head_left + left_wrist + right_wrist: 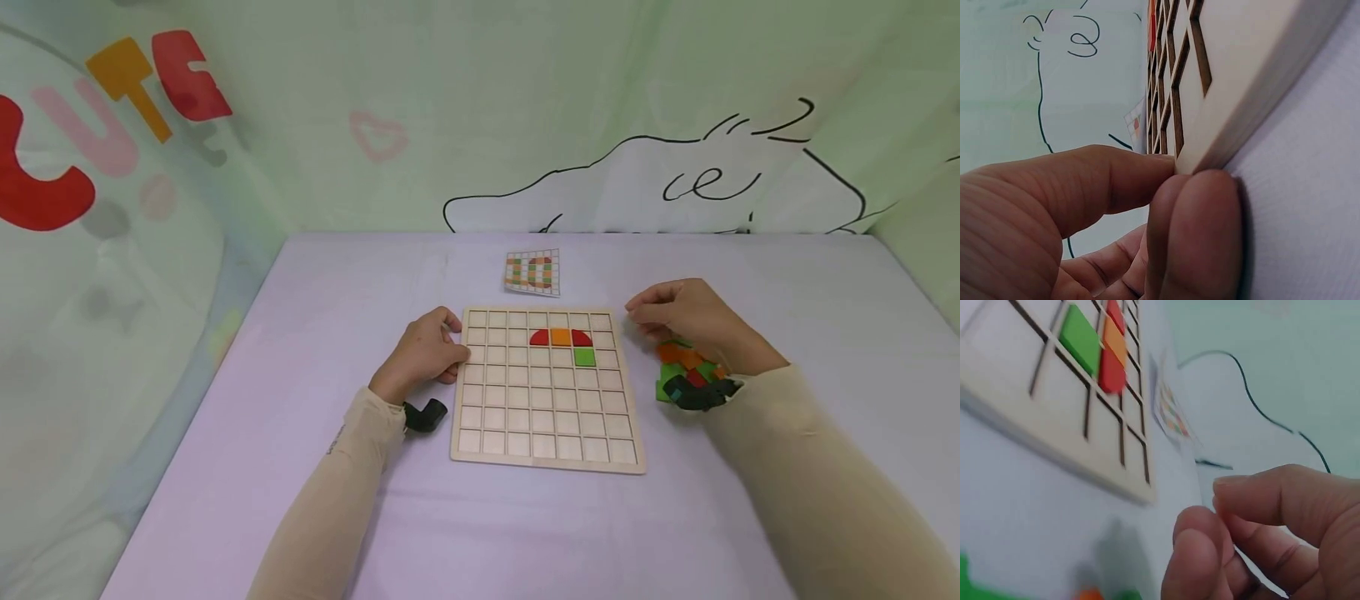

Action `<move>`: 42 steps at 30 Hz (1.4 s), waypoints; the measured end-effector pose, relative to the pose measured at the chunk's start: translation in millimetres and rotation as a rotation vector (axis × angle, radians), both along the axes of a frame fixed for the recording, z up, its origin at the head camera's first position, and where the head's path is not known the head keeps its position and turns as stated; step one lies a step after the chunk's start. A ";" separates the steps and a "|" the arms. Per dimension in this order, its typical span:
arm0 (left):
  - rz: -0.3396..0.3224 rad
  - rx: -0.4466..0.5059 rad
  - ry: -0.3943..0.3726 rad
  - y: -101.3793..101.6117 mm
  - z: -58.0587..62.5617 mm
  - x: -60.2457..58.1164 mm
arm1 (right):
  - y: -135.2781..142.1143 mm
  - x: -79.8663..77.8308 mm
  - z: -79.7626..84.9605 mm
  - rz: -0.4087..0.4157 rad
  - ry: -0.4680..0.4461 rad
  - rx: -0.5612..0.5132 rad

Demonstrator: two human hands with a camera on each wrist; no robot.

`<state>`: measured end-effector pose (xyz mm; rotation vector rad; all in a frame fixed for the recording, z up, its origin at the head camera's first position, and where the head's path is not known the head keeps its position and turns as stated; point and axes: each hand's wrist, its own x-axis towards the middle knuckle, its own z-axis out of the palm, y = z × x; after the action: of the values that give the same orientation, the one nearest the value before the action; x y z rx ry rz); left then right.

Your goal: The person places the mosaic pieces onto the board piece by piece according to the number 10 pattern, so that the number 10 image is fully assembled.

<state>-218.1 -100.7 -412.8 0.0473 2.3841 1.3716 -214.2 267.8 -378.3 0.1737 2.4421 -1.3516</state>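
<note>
A square wooden grid board (540,462) lies mid-table. My left hand (423,350) pinches its left edge; in the left wrist view the thumb (1122,175) touches the top side and the fingertips (1204,231) sit against the rim. Two red quarter-round pieces (540,337) flank an orange square (560,337) in one row, and a green square (585,357) fills the cell below the right red piece. Beyond the board's right edge, my right hand (690,321) hovers above a pile of pieces (682,362), its fingers loosely bent, with no piece visible between them.
A small printed pattern card (532,273) lies behind the board, showing a coloured grid. The pile holds green, orange and red pieces, partly hidden by the right wrist and its black camera (697,393). A printed curtain (375,117) hangs behind the pale table.
</note>
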 end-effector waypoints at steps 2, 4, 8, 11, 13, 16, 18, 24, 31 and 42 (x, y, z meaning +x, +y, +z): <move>0.000 -0.002 0.002 -0.2 -0.2 0.0 | 12.6 -1.3 0.3 -0.020 0.000 0.026; 0.000 -0.006 0.004 -0.4 0.2 0.2 | 23.5 -2.4 -0.1 -0.037 0.001 0.069; -0.003 -0.013 0.007 -0.2 0.8 0.4 | 38.6 -3.3 -1.8 -0.044 0.001 0.174; -0.007 -0.012 0.006 0.1 1.1 0.5 | 44.2 -2.2 -2.3 -0.013 -0.027 0.217; -0.008 -0.009 0.006 0.0 1.3 0.6 | 45.0 -1.4 -2.6 0.016 -0.047 0.240; -0.008 -0.005 0.008 -0.8 1.5 0.7 | 42.2 -0.4 -2.8 0.053 -0.063 0.280; -0.007 -0.002 0.010 -1.1 1.4 0.7 | 38.9 0.0 -2.6 0.068 -0.071 0.302; -0.010 -0.003 0.008 -0.9 1.2 0.9 | 31.6 -0.2 -0.8 0.074 -0.074 0.308; -0.001 0.005 0.002 0.2 1.8 0.8 | 27.1 -1.7 -0.3 0.055 -0.049 0.203; -0.002 0.011 0.008 0.4 0.6 0.7 | -13.6 2.6 -2.9 0.011 -0.112 -0.094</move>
<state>-217.3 -100.3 -412.2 0.0576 2.3828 1.3858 -211.6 254.2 -381.2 0.2067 2.2798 -1.4090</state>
